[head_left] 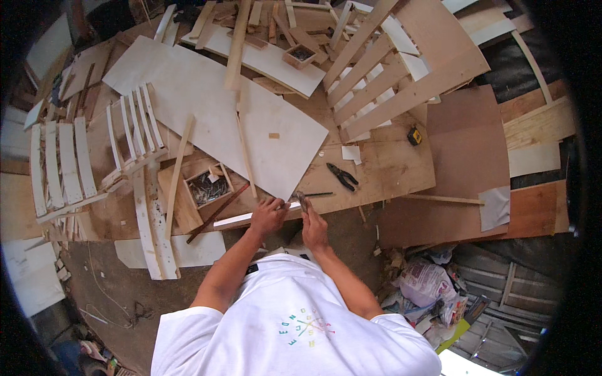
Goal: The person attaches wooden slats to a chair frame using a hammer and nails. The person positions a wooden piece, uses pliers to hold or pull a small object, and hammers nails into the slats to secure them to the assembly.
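At the near table edge, my left hand [268, 215] is closed over a narrow white-faced strip of wood [235, 220]. Its fingertips are curled, and anything small pinched in them is hidden. Close beside it, my right hand [315, 229] grips what looks like a hammer [302, 202], its grey end up by the strip. A thin dark rod [322, 193] lies just beyond. Black-handled pliers [342, 177] rest open on the table to the right. Left of my hands stands a wooden box of nails [209, 186], with a reddish-brown stick [218, 213] beside it.
A large white panel [188, 106] covers the table's middle, with thin wooden sticks [244, 150] on it. Slatted wooden frames stand at the left [66, 163] and far right [376, 81]. A yellow tape measure [414, 135] sits right. Bags and scraps [426, 282] lie on the floor.
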Available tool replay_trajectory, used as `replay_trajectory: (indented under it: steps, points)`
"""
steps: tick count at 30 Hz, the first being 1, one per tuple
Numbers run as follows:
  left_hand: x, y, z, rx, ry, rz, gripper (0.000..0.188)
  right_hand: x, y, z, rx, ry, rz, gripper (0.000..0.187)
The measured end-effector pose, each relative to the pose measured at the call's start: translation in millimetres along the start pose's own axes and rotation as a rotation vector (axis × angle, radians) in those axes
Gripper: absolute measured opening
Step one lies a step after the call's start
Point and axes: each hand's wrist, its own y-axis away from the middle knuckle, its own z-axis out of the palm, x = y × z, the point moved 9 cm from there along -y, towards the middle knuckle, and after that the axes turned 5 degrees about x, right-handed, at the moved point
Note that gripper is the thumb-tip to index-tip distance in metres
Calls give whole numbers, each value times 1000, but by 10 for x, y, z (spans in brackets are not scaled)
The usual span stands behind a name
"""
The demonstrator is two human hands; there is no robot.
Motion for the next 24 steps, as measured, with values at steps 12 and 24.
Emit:
replay_trajectory:
  steps: [12,24]
  points:
    - [-11,-17,-34,-20,56,-19,26,96,47,5,-43,64,85,48]
    - [-65,24,26,-58,76,-33,32,19,115,-79,-32,46,84,43]
